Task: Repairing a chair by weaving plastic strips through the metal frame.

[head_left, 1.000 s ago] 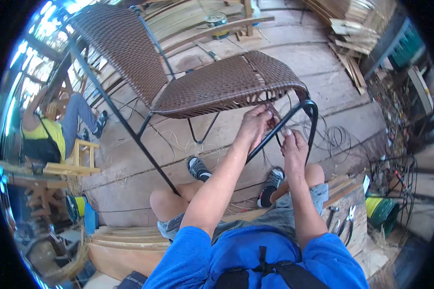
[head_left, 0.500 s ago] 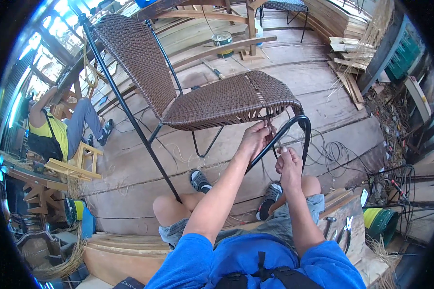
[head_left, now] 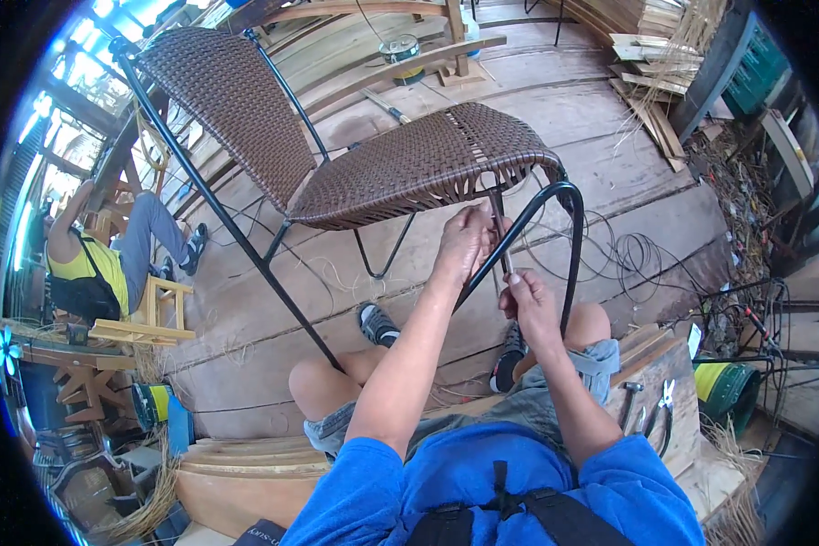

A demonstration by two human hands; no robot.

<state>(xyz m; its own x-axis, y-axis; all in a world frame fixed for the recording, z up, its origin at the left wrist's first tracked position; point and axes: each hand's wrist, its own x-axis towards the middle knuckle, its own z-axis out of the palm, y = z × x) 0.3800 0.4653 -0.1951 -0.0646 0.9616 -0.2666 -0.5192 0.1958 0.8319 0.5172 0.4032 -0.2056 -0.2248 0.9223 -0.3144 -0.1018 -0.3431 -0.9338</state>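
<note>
A brown woven chair (head_left: 400, 168) on a dark metal tube frame (head_left: 577, 246) stands in front of me, its back to the left. From the front edge of the seat hangs a flat brown weaving strand (head_left: 498, 202). My left hand (head_left: 465, 244) is closed around the strand just below the seat, beside the bent front tube. My right hand (head_left: 531, 308) pinches the same strand lower down, inside the loop of the front leg. Its fingertips partly hide the strand's lower end.
Pliers (head_left: 667, 405) and a hammer (head_left: 630, 400) lie on the wooden board at my right. Loose dark strands (head_left: 642, 264) coil on the plank floor. A person in a yellow top (head_left: 100, 273) sits at the left by a small wooden frame (head_left: 159, 314). Stacked boards (head_left: 651, 100) lie far right.
The view has shifted, so the chair appears farther left and higher. Both hands have moved slightly left relative to the front tube, and more of the strand shows between them.
</note>
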